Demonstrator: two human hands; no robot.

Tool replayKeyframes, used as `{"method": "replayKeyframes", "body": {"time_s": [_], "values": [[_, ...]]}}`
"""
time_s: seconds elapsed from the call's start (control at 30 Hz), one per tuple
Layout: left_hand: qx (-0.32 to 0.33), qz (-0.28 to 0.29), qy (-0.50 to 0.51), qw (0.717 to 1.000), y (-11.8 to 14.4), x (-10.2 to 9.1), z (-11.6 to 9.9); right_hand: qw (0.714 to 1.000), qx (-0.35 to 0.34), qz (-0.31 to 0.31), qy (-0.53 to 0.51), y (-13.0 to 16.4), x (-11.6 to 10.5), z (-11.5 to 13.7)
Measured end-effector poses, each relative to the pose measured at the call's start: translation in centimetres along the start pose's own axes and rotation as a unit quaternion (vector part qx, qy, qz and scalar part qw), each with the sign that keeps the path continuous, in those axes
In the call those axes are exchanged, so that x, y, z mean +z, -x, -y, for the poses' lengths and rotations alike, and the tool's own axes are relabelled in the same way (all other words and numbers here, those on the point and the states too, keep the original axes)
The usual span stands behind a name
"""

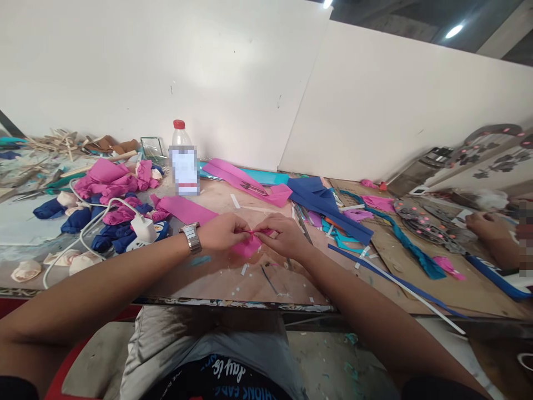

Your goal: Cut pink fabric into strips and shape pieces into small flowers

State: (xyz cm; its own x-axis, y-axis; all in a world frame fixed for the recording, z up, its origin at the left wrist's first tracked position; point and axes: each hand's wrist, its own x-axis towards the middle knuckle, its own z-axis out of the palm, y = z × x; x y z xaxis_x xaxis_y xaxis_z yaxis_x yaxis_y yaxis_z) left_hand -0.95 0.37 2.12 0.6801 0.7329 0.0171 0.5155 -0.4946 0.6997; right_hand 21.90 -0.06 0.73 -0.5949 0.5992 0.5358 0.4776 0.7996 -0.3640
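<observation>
Dark printed shirt (216, 378) and pale trousers (166, 339) are showing nearest, close up to the table (225, 283), with both forearms reaching over its front edge. At far left, wooden sticks (58, 143) are lying in a heap, and pink bundles (104, 178) and blue bundles (77, 220) are crowding together, probably set aside so the middle stays workable. Among them a white plug (144, 229) is trailing its cable. Behind, a red-capped bottle (180, 134) is standing upright with a blurred phone (185, 171) in front, seemingly using it as a prop.

Left hand (222, 232), watch (192, 238) at its wrist, is pinching a small pink piece (245, 248) between thumb and fingertips. Right hand (283, 236) is pinching it too, the fingertips meeting or nearly so; I'm guessing such thin stuff needs holding from both sides. It is showing just under the fingers, over the table's middle; whether it is touching the surface I can't tell. Rightward, a blue strip (328, 208) is lying near the right hand, and another person's hand (485, 229) is resting well apart.

As for moving room, bundles are hemming in the left forearm, the front edge is passing below both wrists with only small scraps between, and a white stick (416, 299) is slanting past the right forearm.
</observation>
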Motion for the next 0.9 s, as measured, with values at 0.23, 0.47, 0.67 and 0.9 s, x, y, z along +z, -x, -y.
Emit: {"method": "replayKeyframes", "body": {"time_s": [0.23, 0.47, 0.67, 0.9], "values": [[0.007, 0.016, 0.081, 0.997, -0.21, -0.16, 0.29, 1.000, -0.031, -0.003, 0.003, -0.08, -0.03, 0.04], [-0.015, 0.028, 0.104, 0.994, -0.34, -0.39, 0.35, 0.998, -0.065, -0.014, 0.005, -0.11, 0.11, -0.14], [-0.020, 0.041, 0.121, 0.992, -0.32, -0.58, 0.31, 0.997, -0.074, -0.021, -0.001, -0.12, 0.07, -0.09], [-0.018, 0.040, 0.130, 0.990, -0.42, -0.56, 0.45, 0.997, -0.078, -0.020, 0.009, -0.15, 0.01, 0.01]]}}
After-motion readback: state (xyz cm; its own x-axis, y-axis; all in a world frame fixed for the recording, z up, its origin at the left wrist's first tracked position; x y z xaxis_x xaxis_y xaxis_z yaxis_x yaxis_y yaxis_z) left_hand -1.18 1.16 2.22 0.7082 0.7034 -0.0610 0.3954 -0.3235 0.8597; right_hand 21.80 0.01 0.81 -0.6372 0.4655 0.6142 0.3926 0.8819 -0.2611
